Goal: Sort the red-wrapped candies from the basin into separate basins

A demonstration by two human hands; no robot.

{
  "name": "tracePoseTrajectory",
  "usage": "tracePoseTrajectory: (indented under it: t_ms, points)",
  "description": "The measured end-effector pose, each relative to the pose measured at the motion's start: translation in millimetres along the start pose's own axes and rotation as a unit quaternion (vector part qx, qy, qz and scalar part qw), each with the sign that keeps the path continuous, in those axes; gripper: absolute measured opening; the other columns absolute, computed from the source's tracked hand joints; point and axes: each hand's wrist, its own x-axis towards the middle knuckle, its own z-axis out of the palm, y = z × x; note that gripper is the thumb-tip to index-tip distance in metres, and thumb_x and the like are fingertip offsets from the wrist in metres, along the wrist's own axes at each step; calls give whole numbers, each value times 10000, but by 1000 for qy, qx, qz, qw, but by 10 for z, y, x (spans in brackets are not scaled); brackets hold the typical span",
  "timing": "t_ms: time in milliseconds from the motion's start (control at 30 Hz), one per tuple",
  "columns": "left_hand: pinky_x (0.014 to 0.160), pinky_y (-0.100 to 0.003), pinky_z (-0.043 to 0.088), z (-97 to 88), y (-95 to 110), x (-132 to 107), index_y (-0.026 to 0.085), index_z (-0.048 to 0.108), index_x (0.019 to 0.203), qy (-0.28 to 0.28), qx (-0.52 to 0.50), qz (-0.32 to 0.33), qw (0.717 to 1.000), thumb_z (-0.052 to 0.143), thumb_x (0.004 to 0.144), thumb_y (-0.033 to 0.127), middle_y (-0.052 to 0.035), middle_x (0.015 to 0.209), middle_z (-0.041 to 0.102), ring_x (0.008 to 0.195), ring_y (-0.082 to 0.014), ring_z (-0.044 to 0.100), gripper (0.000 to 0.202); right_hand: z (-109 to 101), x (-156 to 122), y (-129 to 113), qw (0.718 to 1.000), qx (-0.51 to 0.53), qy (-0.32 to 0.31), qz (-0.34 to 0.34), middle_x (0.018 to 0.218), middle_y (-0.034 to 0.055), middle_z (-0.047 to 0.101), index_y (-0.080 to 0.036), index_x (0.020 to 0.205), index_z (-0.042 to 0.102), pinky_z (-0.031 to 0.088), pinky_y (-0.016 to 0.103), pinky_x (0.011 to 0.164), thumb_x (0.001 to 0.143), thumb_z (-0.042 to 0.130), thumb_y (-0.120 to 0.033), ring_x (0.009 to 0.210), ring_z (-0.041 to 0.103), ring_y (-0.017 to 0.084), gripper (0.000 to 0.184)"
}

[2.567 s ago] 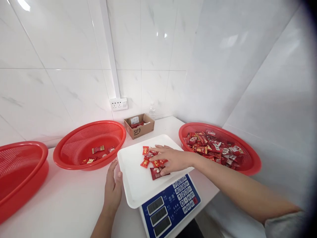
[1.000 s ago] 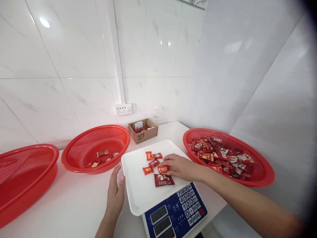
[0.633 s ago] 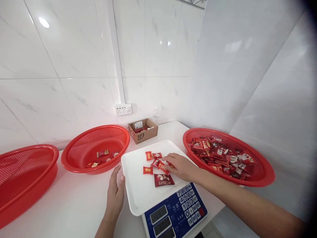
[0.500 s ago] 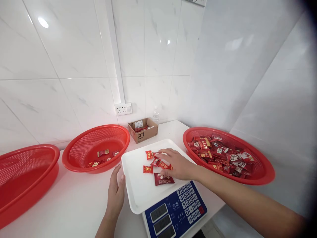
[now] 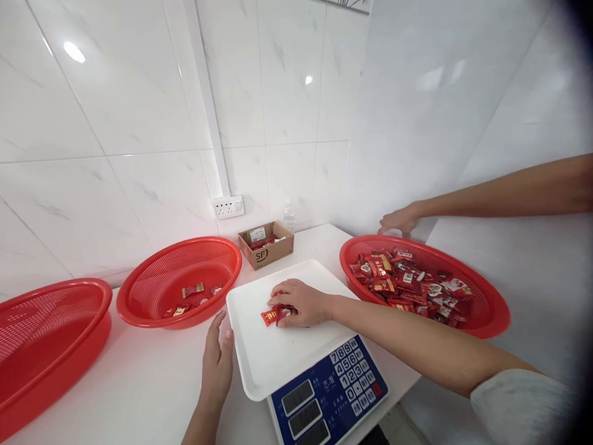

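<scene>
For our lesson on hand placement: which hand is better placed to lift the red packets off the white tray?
Probably the person's right hand: it curls over the red packets, partly covering them. The left hand is open beside the white tray, apart from the packets.

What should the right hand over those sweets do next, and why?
I'd probably have the right hand curl in a little, drawing the bright red sweet under it: that one pokes out onto the white tray, while the other sweets lie bunched and partly hidden beneath the cupped hand.
</scene>
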Motion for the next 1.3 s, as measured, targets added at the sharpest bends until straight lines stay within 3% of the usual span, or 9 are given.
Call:
tracePoseTrajectory:
  t_ms: [200, 333, 433, 567, 633, 733, 1000, 1167, 1300]
  points:
    - [1046, -452, 308, -5, -17, 13, 234, 398, 1301, 2, 6, 13, 1000, 332, 882, 531, -90, 1358, 436, 1276, -257, 367, 517, 0, 38, -93, 998, 12, -51, -21, 1302, 92, 520, -263, 1207, 561, 156, 534, 1047, 785, 587, -448, 1269, 365, 274, 462]
    - [1060, -452, 288, -9, -45, 20, 226, 401, 1297, 4, 9, 15, 1000, 336, 879, 534, -92, 1368, 427, 1278, -256, 361, 523, -7, 38, -138, 999, 45, -3, -20, 1016, 33, 671, -240, 963, 654, 215, 465, 1041, 741, 647, -316, 1171, 474, 232, 235]
    - [1061, -467, 284, -7, -37, 15, 227, 401, 1301, 4, 5, 13, 1000, 344, 878, 533, -94, 1376, 421, 1279, -263, 358, 525, -69, 21, -156, 995, 80, 58, 6, 853, 17, 684, -220, 810, 655, 299, 397, 1003, 760, 608, -221, 1067, 542, 201, 69]
    - [1057, -480, 290, 0, -21, 11, 231, 413, 1294, 4, 0, 17, 1000, 352, 880, 524, -94, 1373, 429, 1275, -269, 366, 511, -194, -14, -181, 991, 95, 89, 38, 938, 46, 678, -200, 893, 653, 392, 340, 914, 810, 565, -262, 1005, 559, 187, 136]
    - [1053, -478, 297, 1, -21, 12, 230, 419, 1291, 5, 2, 19, 1000, 356, 881, 515, -95, 1364, 440, 1274, -270, 373, 504, -220, -35, -202, 995, 82, 44, 21, 969, 37, 680, -214, 945, 656, 357, 364, 956, 752, 636, -283, 1091, 519, 217, 206]
    - [1050, -476, 304, 0, -22, 14, 231, 418, 1293, 7, 5, 20, 1000, 359, 882, 506, -92, 1369, 437, 1275, -270, 374, 498, -197, -55, -247, 999, 30, -34, -24, 957, 15, 686, -235, 949, 665, 254, 421, 1026, 688, 648, -190, 1160, 466, 248, 265]
    - [1047, -466, 307, 0, 12, -5, 236, 408, 1297, -3, 5, 4, 1000, 348, 878, 529, -91, 1385, 416, 1282, -267, 361, 514, -145, -33, -351, 996, -25, -58, -59, 1008, 50, 665, -214, 1060, 658, 315, 389, 972, 715, 578, -162, 1035, 514, 225, 358]
    - [1056, -463, 294, -1, 12, -6, 242, 399, 1303, -5, -3, 3, 1000, 348, 877, 538, -85, 1391, 409, 1284, -259, 352, 521, -87, -16, -377, 994, -47, -58, -77, 1007, 30, 659, -231, 897, 685, 265, 408, 1006, 694, 617, -173, 1058, 502, 215, 222]
    - [1060, -461, 288, -3, 12, 1, 237, 402, 1302, -2, -8, 4, 1000, 350, 877, 538, -87, 1394, 405, 1282, -259, 354, 523, -34, -16, -429, 991, -83, -35, -101, 949, 47, 674, -197, 892, 665, 210, 463, 1034, 756, 573, -201, 1073, 502, 233, 165]
